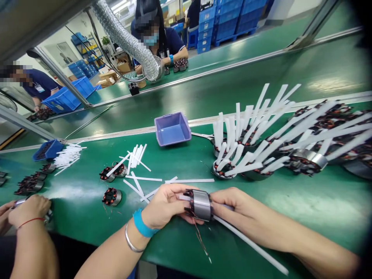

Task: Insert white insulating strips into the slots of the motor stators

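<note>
My left hand (167,203), with a blue wristband and a silver bangle, grips a motor stator (201,205) by its wire-wound end. The stator is a grey metal ring lying on its side, with thin copper wires trailing below it. One white strip (184,198) shows at its left end, by my left fingers. At the other end, my right hand (232,205) is closed, its fingertips against the stator and part of a white strip between them. A long white strip (252,244) slants from there to the lower right. The stator's inside is hidden.
Loose white strips (143,179) and a single stator (112,197) lie left of my hands. A purple bin (173,130) stands behind. Several stators bristling with white strips (232,151) crowd the right. A co-worker's hand (31,211) works at far left.
</note>
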Demonstrator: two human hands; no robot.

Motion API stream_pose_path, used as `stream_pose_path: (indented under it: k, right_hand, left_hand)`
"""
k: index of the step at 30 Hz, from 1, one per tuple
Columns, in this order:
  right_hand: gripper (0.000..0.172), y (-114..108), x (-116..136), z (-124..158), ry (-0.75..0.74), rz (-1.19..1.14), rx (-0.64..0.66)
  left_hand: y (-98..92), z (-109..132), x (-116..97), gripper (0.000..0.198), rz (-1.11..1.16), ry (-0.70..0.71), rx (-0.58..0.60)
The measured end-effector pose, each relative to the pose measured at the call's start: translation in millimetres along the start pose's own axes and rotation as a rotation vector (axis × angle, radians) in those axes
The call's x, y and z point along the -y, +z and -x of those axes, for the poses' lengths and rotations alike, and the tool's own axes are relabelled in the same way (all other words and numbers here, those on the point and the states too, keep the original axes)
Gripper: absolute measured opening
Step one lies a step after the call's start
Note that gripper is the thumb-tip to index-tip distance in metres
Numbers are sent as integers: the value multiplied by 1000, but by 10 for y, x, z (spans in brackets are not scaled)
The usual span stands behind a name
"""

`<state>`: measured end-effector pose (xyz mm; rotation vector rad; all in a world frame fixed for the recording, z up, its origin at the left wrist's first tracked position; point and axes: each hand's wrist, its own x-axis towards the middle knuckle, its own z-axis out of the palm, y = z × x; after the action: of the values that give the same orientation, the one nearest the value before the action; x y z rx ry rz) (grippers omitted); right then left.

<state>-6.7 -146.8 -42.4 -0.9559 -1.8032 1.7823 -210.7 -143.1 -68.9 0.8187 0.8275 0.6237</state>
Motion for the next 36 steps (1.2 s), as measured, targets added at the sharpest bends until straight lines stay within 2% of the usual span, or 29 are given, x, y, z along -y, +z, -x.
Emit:
stream_pose_path:
  k: [3, 8, 12, 16, 20, 23, 25, 27, 29, 31, 33, 36]
  right_hand:
    - [36, 18, -39, -11, -12, 75, -16]
    - [23, 45, -237, -37, -105, 382, -287]
    - [25, 72, -271, -66, -183, 302, -303]
    - [37, 80, -240, -51, -123, 195, -344]
    - [42, 85, -249, -10, -15, 137, -324]
    - [44, 71, -227, 0, 13, 72, -326]
    - [48, 41, -205, -17, 8, 15, -291]
    - [48, 9, -209, -64, -17, 13, -276]
    - [41, 1, -257, -149, -83, 189, -374]
    - [32, 30, -338, -266, -202, 535, -513]
    - [29, 80, -414, -385, -327, 847, -555]
    - [32, 130, -439, -464, -383, 998, -509]
  left_hand:
    - [31, 6, 5, 54, -111, 10, -50]
    - [92, 34, 34, 36, -284, 108, -166]
    - [86, 45, 101, 26, -414, 231, -210]
    - [85, 50, 145, 23, -425, 297, -199]
    - [105, 57, 144, 24, -415, 308, -193]
    - [109, 75, 115, 25, -406, 321, -194]
    - [101, 100, 84, 25, -393, 308, -146]
    - [88, 134, 54, 25, -363, 257, -10]
    - [77, 166, 38, 23, -330, 172, 178]
    - [69, 184, 39, 21, -295, 100, 297]
    - [65, 182, 42, 24, -230, 69, 312]
    - [55, 150, 16, 32, -94, 93, 246]
